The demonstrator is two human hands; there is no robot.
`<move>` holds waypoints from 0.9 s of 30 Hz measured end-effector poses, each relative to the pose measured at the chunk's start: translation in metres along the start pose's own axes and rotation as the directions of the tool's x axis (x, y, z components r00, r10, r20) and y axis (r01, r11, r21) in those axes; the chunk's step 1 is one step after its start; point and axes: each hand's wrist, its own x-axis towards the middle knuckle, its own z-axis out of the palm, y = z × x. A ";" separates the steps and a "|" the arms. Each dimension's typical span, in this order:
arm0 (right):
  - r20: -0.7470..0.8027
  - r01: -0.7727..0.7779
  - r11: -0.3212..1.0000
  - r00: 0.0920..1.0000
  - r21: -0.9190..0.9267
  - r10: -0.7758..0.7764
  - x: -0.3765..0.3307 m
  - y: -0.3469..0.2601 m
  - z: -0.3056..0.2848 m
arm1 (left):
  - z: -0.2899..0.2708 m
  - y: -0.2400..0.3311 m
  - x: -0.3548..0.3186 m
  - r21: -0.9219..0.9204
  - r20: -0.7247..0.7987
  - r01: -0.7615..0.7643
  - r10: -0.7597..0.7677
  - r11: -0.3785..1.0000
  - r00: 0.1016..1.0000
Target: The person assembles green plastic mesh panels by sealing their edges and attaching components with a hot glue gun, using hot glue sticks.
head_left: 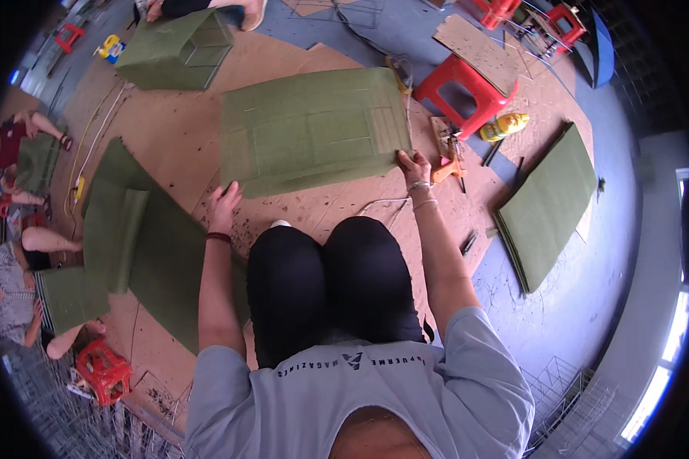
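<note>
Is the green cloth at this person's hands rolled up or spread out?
Spread out: the cloth shows wide and flat, with the left hand and right hand at its near edge.

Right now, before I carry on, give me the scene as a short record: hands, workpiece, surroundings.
Left hand: at the green sheet's near left corner; grip unclear
Right hand: pinching its near right corner
Workpiece: green sheet, spread out beyond the knees
Right side: orange tool, red stool, yellow bottle, stacked green panels
Left side: larger green sheet
Far left: box-shaped green piece
</note>
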 end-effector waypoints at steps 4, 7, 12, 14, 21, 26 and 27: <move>-0.011 0.122 0.946 0.991 -0.300 -0.131 0.003 0.004 -0.006 | -0.001 -0.003 -0.001 -0.077 0.078 -0.045 0.051 0.996 0.996; 0.075 0.073 0.985 0.995 -0.158 -0.062 0.003 0.002 -0.011 | 0.000 -0.007 -0.002 -0.100 0.044 -0.029 0.033 0.995 0.998; 0.104 0.086 0.987 0.992 -0.136 -0.072 -0.003 0.001 -0.017 | -0.006 -0.015 -0.005 -0.099 0.097 -0.003 0.013 0.995 0.995; 0.098 0.075 0.989 0.993 -0.127 -0.062 -0.005 0.003 -0.018 | -0.007 -0.019 -0.005 -0.109 0.083 0.009 0.000 0.994 0.997; 0.066 0.093 0.994 0.994 -0.058 -0.089 -0.007 0.012 -0.016 | 0.001 -0.029 -0.010 -0.270 -0.038 0.018 -0.029 0.963 0.999; -0.053 0.071 0.997 0.996 0.028 -0.069 0.001 0.014 -0.023 | 0.004 -0.026 -0.002 -0.213 -0.017 -0.007 0.003 0.977 1.000; -0.040 0.130 0.991 0.990 -0.038 -0.132 0.002 0.014 -0.023 | 0.004 -0.026 -0.001 -0.186 -0.014 -0.028 0.025 0.982 1.000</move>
